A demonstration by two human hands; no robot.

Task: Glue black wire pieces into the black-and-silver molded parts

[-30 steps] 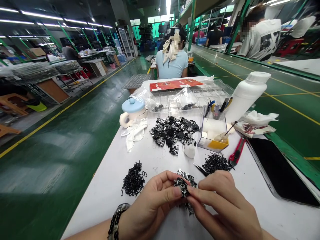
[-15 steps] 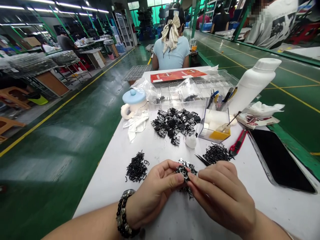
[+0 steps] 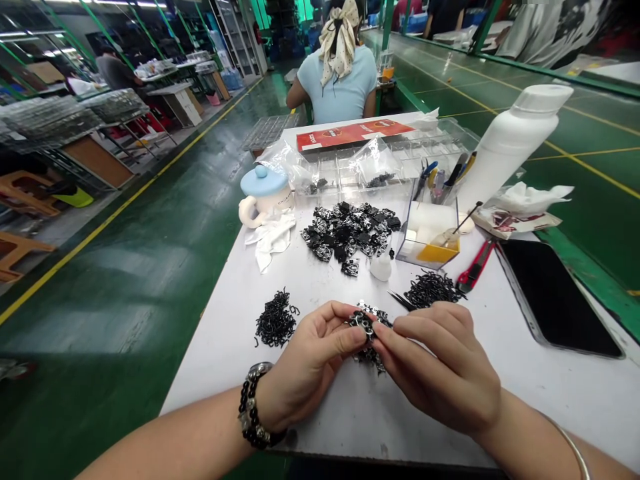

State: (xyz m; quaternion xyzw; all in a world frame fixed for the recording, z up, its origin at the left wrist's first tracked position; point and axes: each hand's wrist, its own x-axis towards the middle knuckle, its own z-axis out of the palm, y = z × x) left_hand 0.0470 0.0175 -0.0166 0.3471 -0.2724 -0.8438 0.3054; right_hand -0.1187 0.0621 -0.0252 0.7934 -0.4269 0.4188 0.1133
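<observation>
Between the thumb and fingers of my left hand [image 3: 320, 353] is a small black-and-silver part [image 3: 362, 323]. The fingertips of my right hand [image 3: 443, 363] pinch together at its right edge; whether they hold a separate tiny piece is hidden. Under both hands lies a pile of small silver and black pieces [image 3: 371, 360], partly covered. To the left is a heap of small black hook-shaped pieces [image 3: 277, 320], and a similar black heap [image 3: 434, 289] lies beyond my right hand. Black tweezers [image 3: 401, 301] rest beside that right heap. Farther off sits a larger pile of black-and-silver parts [image 3: 345, 230].
A small white bottle [image 3: 381, 268], a clear tool box [image 3: 430, 233], a red cutter [image 3: 475, 267] and a phone [image 3: 563, 297] stand or lie to the right. A lidded mug [image 3: 265, 193] and tissue [image 3: 271, 240] are at left. A person [image 3: 336, 83] sits ahead.
The camera view has tilted down a little, so the table appears higher and its front edge shows. Both hands keep the same grip around the small part.
</observation>
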